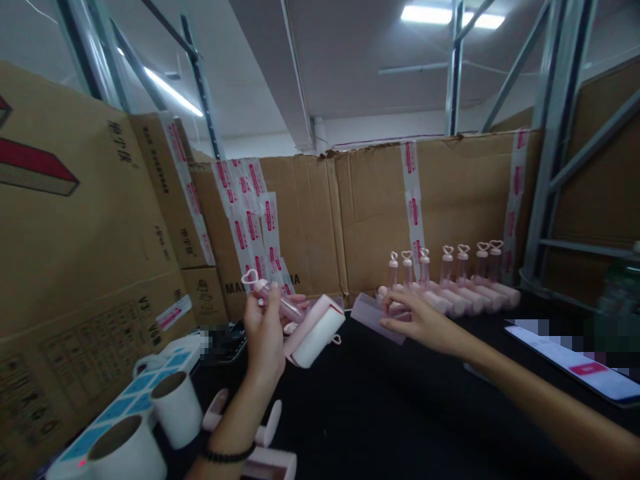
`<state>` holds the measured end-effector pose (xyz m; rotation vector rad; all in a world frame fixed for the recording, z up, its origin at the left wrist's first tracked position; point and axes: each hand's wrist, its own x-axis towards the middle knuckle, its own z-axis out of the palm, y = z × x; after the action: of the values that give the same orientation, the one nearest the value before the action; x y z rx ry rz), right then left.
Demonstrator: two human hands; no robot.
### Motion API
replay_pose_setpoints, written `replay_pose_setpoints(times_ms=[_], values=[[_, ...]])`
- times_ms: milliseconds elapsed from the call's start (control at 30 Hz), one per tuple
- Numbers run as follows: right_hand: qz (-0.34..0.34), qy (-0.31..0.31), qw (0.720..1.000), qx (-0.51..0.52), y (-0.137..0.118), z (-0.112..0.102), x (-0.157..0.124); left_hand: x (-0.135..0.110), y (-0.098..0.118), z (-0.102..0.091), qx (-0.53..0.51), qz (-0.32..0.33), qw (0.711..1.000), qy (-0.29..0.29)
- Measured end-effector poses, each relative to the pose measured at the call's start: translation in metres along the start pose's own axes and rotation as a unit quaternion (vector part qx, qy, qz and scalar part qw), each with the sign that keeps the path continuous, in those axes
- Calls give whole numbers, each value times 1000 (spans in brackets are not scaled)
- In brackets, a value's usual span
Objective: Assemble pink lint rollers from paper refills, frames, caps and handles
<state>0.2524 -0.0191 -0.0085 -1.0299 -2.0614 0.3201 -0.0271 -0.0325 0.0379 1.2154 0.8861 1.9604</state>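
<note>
My left hand (266, 340) is closed around the clear pink handle of a lint roller (316, 331), held tilted above the black table. A heart-shaped loop (249, 277) tops the handle, and a white roll sits in the pink head. My right hand (417, 320) pinches a translucent pinkish plastic cover (369, 319), which is apart from the roller. Just behind that hand, several finished-looking pink lint rollers (467, 297) stand in a row, their heart-topped handles upright. A small heart loop (337, 339) peeks out behind the held roller; the rest of it is hidden.
White rolls (176, 410) stand at the lower left beside a white-and-blue box (123, 403). Pink plastic parts (270, 460) lie near my left forearm. A phone (570, 363) and a green bottle (623, 300) are at right. Taped cardboard (370, 207) walls the back.
</note>
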Motion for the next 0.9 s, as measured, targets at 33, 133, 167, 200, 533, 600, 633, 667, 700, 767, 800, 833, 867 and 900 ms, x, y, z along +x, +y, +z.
replay_pose_setpoints(times_ms=[33, 133, 167, 200, 533, 600, 633, 667, 700, 767, 800, 833, 867, 900], values=[[12, 5, 998, 55, -8, -5, -9, -1, -1, 1, -14, -10, 1000, 8], [54, 10, 984, 169, -26, -8, -28, -4, -6, 3, -50, -40, 998, 21], [64, 6, 979, 195, -28, -6, -32, -5, -8, 3, -58, -49, 997, 22], [70, -2, 974, 215, -29, -2, -34, -6, -10, 4, -62, -57, 996, 22], [78, 68, 916, 386, -27, 43, -32, -34, -24, 21, -70, -112, 991, -17], [93, 90, 904, 407, -33, 48, -31, -40, -24, 24, -77, -111, 990, -27], [99, 99, 900, 412, -35, 49, -31, -43, -24, 26, -76, -110, 991, -31], [104, 106, 897, 416, -38, 49, -31, -45, -24, 27, -74, -109, 991, -35], [107, 111, 894, 420, -40, 50, -31, -47, -24, 28, -72, -109, 991, -39], [111, 118, 891, 424, -43, 49, -31, -51, -24, 29, -67, -109, 991, -45], [113, 121, 890, 424, -44, 49, -31, -53, -24, 31, -64, -109, 991, -47], [113, 125, 891, 422, -45, 49, -31, -55, -24, 32, -61, -109, 991, -49], [114, 129, 892, 418, -47, 50, -31, -57, -24, 34, -59, -109, 991, -50], [116, 136, 893, 413, -49, 51, -31, -60, -25, 35, -60, -111, 991, -50]])
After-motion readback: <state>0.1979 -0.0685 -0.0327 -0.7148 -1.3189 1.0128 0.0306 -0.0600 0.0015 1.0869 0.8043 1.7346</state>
